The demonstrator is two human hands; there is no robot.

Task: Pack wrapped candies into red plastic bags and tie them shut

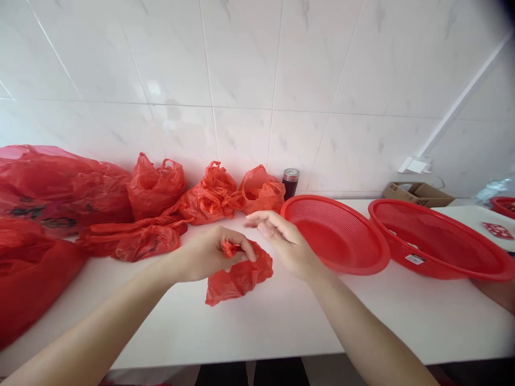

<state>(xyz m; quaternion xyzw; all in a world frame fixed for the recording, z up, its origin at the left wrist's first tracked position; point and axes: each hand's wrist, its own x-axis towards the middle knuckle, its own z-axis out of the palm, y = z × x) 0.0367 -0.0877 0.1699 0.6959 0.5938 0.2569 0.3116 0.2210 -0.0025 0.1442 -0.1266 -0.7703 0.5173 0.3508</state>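
Observation:
A small red plastic bag (237, 281) hangs just over the white table, its gathered top in the fingers of my left hand (217, 252). My right hand (286, 242) is beside the bag, fingers stretched out and slightly curved, with nothing seen in it. Behind my hands, a row of red plastic bags lines the wall: one open-topped bag (262, 192), one crumpled bag (213, 195) and one with handles up (156, 185). A flattened red bag (148, 238) lies left of my left wrist. Right of my right hand stands an oval red basket (333, 233).
Large full red bags (60, 187) crowd the left side. A second red basket (442, 241) stands further right, with part of another person's arm (494, 294) under its edge. A dark flask (290, 183) and a cardboard box (418, 194) are by the tiled wall.

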